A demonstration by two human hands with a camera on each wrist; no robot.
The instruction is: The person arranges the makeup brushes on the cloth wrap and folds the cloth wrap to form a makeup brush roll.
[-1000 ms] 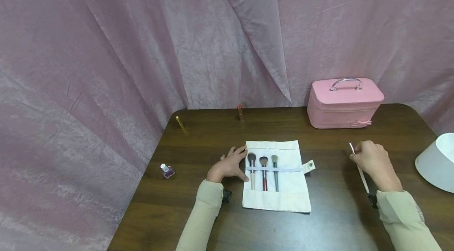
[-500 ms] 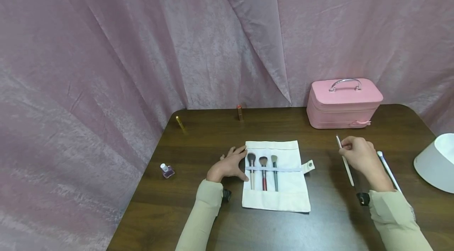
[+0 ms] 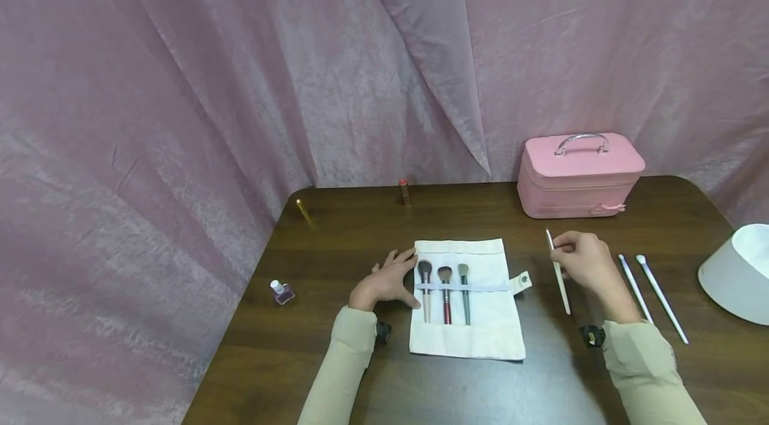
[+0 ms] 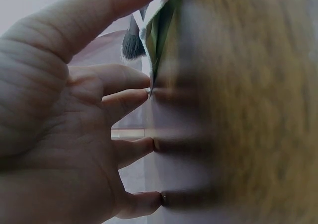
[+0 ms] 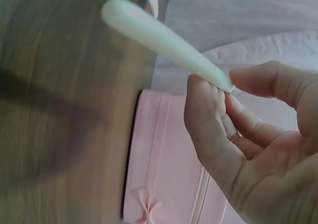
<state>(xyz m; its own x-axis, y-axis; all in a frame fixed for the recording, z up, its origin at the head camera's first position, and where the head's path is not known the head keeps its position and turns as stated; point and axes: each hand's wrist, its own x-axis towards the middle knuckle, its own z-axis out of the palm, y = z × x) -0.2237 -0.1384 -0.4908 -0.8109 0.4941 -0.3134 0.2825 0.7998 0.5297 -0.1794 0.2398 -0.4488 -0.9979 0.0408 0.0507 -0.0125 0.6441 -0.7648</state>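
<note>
**A white brush pinched in the right hand, the left hand flat beside the brush roll**

From the head camera, the right hand (image 3: 585,265) holds a slim white-handled brush (image 3: 559,275) above the dark bench (image 3: 336,238), between the cream brush roll (image 3: 468,325) and two more white brushes (image 3: 651,288) lying on the wood to its right. The brush is tilted, with its tip pointing away from the person. The right wrist camera adds what the overhead view cannot: the handle is pinched between thumb and fingertips (image 5: 213,92), its rounded end standing free over the wood, and the pink vanity case (image 5: 164,159) with its bow fills the background.

The left hand (image 3: 387,278) rests on the bench at the roll's left edge, fingers spread and straight. The left wrist camera shows its fingertips (image 4: 136,92) touching the cloth's edge, gripping nothing, with one dark brush head (image 4: 131,40) just visible.

Only the head view shows the roll laid open with three brushes (image 3: 445,291) tucked under its band, a nail polish bottle (image 3: 280,291) at the left, two small tubes (image 3: 405,191) near the far edge, the pink curtain (image 3: 240,65) behind, and a white bowl-shaped thing (image 3: 735,275) at the right.
</note>
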